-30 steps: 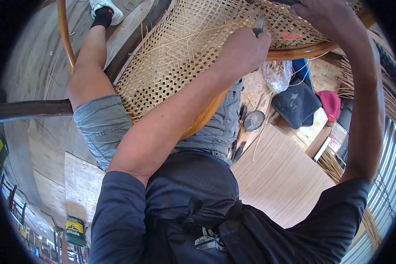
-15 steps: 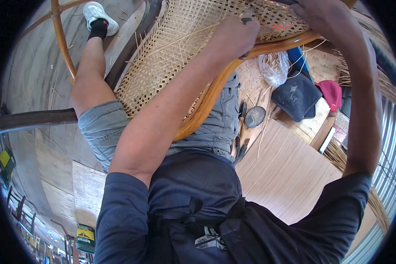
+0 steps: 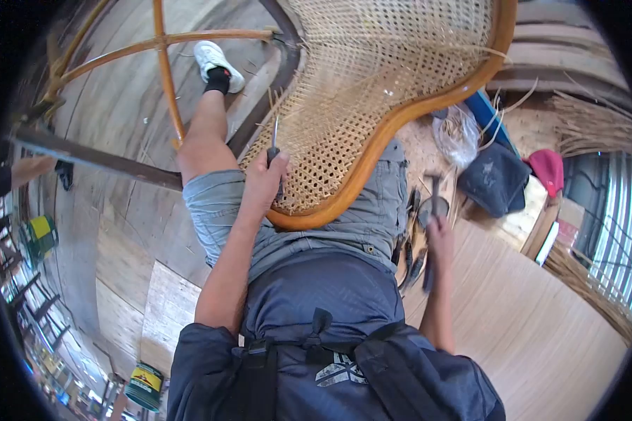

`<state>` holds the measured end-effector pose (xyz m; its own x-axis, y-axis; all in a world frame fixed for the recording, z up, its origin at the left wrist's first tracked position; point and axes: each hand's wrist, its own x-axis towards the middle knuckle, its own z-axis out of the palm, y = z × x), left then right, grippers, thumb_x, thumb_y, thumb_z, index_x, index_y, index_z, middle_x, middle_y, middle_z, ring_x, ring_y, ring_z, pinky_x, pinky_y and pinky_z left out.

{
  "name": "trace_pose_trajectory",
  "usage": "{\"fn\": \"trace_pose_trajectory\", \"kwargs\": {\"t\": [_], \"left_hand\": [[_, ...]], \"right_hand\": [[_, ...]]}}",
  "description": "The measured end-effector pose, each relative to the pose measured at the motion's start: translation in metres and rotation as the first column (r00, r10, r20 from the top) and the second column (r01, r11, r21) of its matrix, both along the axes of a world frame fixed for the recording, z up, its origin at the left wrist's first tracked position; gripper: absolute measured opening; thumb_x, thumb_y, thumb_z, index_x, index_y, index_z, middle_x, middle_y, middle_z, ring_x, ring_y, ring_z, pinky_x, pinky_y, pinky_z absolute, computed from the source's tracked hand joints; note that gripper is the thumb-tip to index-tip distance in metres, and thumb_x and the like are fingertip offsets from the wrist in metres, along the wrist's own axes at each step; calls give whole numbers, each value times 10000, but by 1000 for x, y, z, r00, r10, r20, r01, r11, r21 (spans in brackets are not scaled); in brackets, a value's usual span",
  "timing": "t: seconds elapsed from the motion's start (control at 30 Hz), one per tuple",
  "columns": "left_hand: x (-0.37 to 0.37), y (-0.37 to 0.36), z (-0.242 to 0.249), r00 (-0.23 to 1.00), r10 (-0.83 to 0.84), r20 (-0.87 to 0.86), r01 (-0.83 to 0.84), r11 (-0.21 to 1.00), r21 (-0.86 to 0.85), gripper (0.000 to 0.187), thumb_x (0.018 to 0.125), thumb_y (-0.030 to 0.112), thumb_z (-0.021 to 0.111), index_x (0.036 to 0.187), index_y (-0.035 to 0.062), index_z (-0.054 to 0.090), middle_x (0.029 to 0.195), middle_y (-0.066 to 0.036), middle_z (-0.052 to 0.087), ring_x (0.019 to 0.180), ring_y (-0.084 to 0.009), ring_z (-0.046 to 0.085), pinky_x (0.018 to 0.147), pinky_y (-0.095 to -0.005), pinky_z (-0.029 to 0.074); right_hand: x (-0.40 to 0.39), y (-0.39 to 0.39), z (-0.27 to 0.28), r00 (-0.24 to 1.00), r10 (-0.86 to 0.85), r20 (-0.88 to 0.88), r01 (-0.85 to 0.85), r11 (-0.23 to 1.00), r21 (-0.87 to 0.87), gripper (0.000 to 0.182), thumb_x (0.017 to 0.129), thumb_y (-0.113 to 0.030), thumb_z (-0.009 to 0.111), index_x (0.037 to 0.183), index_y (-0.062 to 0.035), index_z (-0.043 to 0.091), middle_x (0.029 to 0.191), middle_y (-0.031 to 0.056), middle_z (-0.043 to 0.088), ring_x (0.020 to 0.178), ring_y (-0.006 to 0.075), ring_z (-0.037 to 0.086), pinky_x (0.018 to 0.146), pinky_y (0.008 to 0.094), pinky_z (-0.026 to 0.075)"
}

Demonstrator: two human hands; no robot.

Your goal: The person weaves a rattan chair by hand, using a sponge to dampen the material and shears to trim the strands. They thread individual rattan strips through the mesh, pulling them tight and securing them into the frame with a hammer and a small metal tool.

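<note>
Edge work on the cane (image 3: 330, 168) seemed in hand; left hand (image 3: 263, 182) gripped a thin tool (image 3: 272, 151), right hand (image 3: 440, 242) a hammer (image 3: 436, 196); striking needed careful aim

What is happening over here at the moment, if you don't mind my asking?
A seated person is working with a woven cane panel, set in a curved wooden frame that lies over their lap. The left hand holds a slim tool with a dark handle, its shaft pointing away from the body near the panel's edge, where loose strands stick out. The right hand, blurred, grips a hammer off to the side, away from the panel.
</note>
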<state>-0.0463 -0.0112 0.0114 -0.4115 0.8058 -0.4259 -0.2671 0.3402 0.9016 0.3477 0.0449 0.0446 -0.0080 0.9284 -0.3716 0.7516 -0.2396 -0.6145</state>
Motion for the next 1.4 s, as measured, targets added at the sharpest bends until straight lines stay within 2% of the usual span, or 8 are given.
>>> {"fn": "trace_pose_trajectory", "kwargs": {"t": [0.1, 0.33, 0.43, 0.53, 0.73, 0.93, 1.13, 1.4], "left_hand": [[-4, -2, -6, 954, 189, 234, -167, 980, -111, 234, 915, 311, 539, 834, 95, 503, 591, 20, 475, 448, -75, 441, 412, -220, 374], [-10, -5, -6, 850, 317, 421, -288, 948, -134, 287, 909, 373, 526, 840, 95, 528, 601, 3, 497, 404, -106, 459, 350, -246, 349], [-13, -7, -16, 812, 355, 463, -340, 933, -120, 331, 917, 413, 499, 884, 89, 561, 653, 1, 522, 450, -115, 487, 371, -260, 373], [-18, -7, -27, 719, 380, 582, -388, 914, -117, 361, 924, 433, 461, 914, 87, 564, 685, -3, 521, 501, -123, 503, 415, -271, 407], [-17, -6, -27, 772, 361, 523, -371, 924, -89, 307, 920, 400, 493, 955, 100, 545, 690, -11, 533, 494, -124, 502, 421, -258, 411], [-21, -11, -24, 745, 311, 590, -319, 943, -94, 267, 934, 366, 484, 968, 107, 541, 704, -17, 552, 524, -128, 526, 440, -262, 435], [-23, -8, -19, 732, 292, 615, -261, 955, -142, 312, 914, 389, 517, 1003, 90, 541, 701, -19, 547, 521, -130, 544, 437, -265, 445], [-21, -6, -20, 828, 220, 515, -170, 975, -143, 306, 935, 388, 495, 1021, 95, 530, 707, 7, 540, 550, -97, 529, 450, -227, 438]], "right_hand": [[16, -61, -30, 990, 31, 140, -43, 995, 86, 246, 876, -208, 555, 939, 28, 584, 825, 203, 604, 799, 278, 596, 734, 373, 451], [53, -83, -73, 957, 172, 233, -157, 984, -81, 257, 839, -180, 610, 1019, 2, 602, 864, 159, 636, 809, 226, 616, 734, 337, 481], [50, -44, -54, 883, 283, 375, -249, 959, -139, 296, 857, -266, 573, 1002, -10, 602, 886, 219, 624, 863, 376, 603, 772, 421, 468], [-5, 21, -4, 909, 325, 261, -406, 831, 381, 249, 897, -203, 517, 1004, -1, 615, 930, 213, 633, 883, 365, 611, 787, 403, 464], [-158, 133, 55, 807, 551, 212, -552, 576, 603, 194, 913, -143, 503, 1033, -11, 580, 956, 176, 605, 909, 345, 574, 815, 383, 441], [-253, 212, 41, 326, 608, 724, -945, 209, 250, 242, 836, -61, 472, 1026, -90, 618, 1015, 119, 627, 1063, 295, 528, 896, 438, 414], [-278, 228, 47, -60, 609, 791, -934, 246, -260, 229, 836, -79, 477, 962, -122, 664, 1081, 78, 632, 1109, 277, 514, 910, 461, 403], [-291, 234, 29, 110, 894, 433, -964, 202, -172, 202, 835, -189, 507, 914, -78, 656, 996, 188, 636, 890, 363, 607, 807, 441, 466]]}}
